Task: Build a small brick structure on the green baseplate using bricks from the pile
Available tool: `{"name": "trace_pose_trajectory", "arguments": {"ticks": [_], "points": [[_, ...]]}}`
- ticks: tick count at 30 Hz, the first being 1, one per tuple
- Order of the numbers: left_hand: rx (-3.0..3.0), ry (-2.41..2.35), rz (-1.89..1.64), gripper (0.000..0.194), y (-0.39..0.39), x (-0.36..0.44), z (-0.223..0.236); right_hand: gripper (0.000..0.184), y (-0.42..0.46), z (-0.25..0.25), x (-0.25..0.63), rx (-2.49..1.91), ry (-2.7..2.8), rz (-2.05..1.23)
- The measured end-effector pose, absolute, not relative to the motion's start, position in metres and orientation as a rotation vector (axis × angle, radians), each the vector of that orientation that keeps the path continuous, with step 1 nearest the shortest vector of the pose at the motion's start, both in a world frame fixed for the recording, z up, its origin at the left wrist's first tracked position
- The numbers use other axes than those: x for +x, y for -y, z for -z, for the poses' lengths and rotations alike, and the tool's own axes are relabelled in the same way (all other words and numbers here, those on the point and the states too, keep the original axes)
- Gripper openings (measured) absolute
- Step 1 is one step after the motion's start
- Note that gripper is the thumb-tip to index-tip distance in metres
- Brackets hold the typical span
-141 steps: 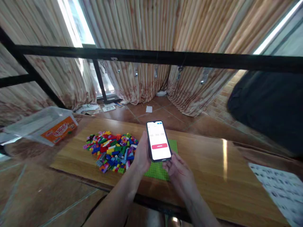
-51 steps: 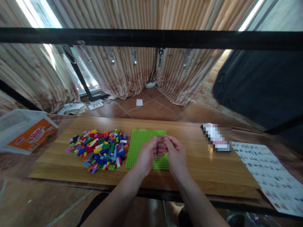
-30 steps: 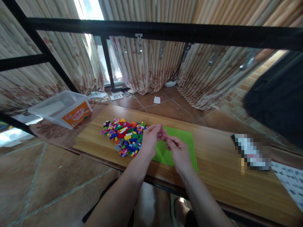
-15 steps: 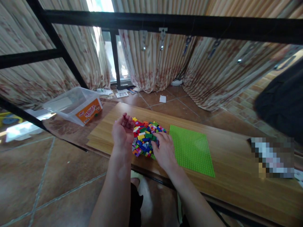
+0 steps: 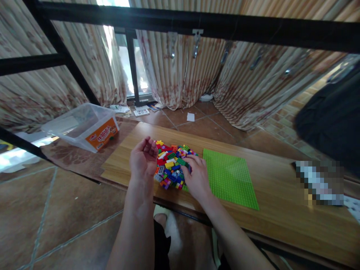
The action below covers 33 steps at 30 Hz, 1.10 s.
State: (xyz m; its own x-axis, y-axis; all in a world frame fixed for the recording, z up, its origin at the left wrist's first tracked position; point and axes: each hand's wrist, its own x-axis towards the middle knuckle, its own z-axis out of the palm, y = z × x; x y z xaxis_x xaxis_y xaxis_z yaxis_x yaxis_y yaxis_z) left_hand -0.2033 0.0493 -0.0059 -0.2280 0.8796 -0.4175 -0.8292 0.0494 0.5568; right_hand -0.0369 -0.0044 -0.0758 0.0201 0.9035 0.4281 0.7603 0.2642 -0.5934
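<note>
A pile of colourful toy building bricks (image 5: 168, 167) lies on the wooden tabletop. My left hand (image 5: 144, 154) stands at the pile's left edge, palm turned up and fingers loosely curled apart, with nothing visible in it. On the other side, my right hand (image 5: 197, 175) reaches into the pile from above. Its thumb and fingers are bent round a green building brick (image 5: 181, 161); the fingertips are partly hidden. Just right of that hand lies a flat green studded baseplate (image 5: 232, 180).
A clear plastic box (image 5: 81, 129) with an orange label stands at the left on a brown surface. A pixelated object (image 5: 317, 183) lies at the table's right. Black metal bars (image 5: 180, 17) cross the view in front of curtains. Papers (image 5: 190, 117) lie on the tiled floor.
The view has shifted slightly. My right hand stays at the right side of the brick pile with its fingers drawn in a little. My left hand keeps nearly the same pose.
</note>
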Motion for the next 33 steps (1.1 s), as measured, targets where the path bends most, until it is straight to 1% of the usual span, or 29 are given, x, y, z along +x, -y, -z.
{"name": "trace_pose_trajectory", "arguments": {"ticks": [3,5,7,11,14,17,25,30,33], "points": [[0.375,-1.044,-1.548,0.008,-0.05,-0.2,0.011,0.023,0.008,0.069,-0.023,-1.53,1.65,-0.3],[0.697,-1.2,-1.468,0.015,-0.05,-0.198,0.018,0.027,0.01,0.066,-0.011,-1.538,1.56,-0.393],[1.041,-1.335,-1.319,0.018,-0.05,-0.198,0.025,0.03,0.011,0.065,-0.002,-1.523,1.474,-0.494],[1.598,-1.559,-0.914,0.01,-0.048,-0.205,0.036,0.032,0.013,0.064,0.01,-1.512,1.41,-0.577],[1.842,-1.651,-0.61,0.013,-0.045,-0.211,0.039,0.032,0.016,0.062,0.014,-1.546,1.435,-0.545],[1.954,-1.743,-0.436,0.014,-0.041,-0.212,0.039,0.03,0.018,0.061,0.017,-1.583,1.478,-0.497],[2.074,-1.876,-0.354,0.016,-0.039,-0.207,0.041,0.027,0.021,0.064,0.021,-1.638,1.621,-0.442],[2.126,-1.856,-0.44,0.004,-0.039,-0.209,0.042,0.027,0.02,0.068,0.022,-1.675,1.68,-0.378],[2.109,-1.786,-0.546,0.003,-0.04,-0.213,0.038,0.027,0.018,0.067,0.028,-1.704,1.682,-0.354]]}}
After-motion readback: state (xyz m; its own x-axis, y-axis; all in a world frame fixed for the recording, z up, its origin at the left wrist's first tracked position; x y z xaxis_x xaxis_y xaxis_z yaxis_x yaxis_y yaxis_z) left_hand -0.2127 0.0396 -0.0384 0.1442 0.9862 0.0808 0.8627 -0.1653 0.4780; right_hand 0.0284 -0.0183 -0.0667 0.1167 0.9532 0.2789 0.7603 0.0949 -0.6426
